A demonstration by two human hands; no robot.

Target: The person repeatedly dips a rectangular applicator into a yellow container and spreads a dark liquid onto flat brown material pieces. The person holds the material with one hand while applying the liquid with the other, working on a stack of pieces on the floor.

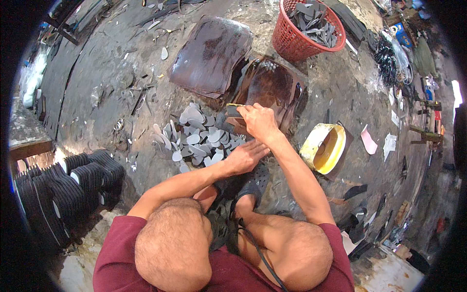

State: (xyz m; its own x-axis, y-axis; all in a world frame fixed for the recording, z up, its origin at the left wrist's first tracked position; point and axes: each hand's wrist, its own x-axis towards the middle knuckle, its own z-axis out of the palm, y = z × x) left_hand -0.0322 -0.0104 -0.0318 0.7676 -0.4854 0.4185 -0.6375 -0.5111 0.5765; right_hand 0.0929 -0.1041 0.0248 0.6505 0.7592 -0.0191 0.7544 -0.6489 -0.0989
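My right hand (260,120) is closed on a small dark flat piece (234,112) with a yellow-smeared edge. It is over the near edge of a shiny brown sheet (266,80). My left hand (246,156) lies lower, its fingers stretched out close under my right wrist; nothing shows in it. Left of both hands spreads a loose pile of grey oval cut pieces (197,138). Right of my right forearm stands a cut-open whitish container (327,148) with yellow glue-like stuff inside.
A stack of dark glossy sheets (211,56) lies ahead. Behind the brown sheet stands a red plastic basket (282,41) filled with grey cut pieces. Rows of black soles (73,187) stand at the left. Pink scrap (368,141) and other offcuts litter the floor at right.
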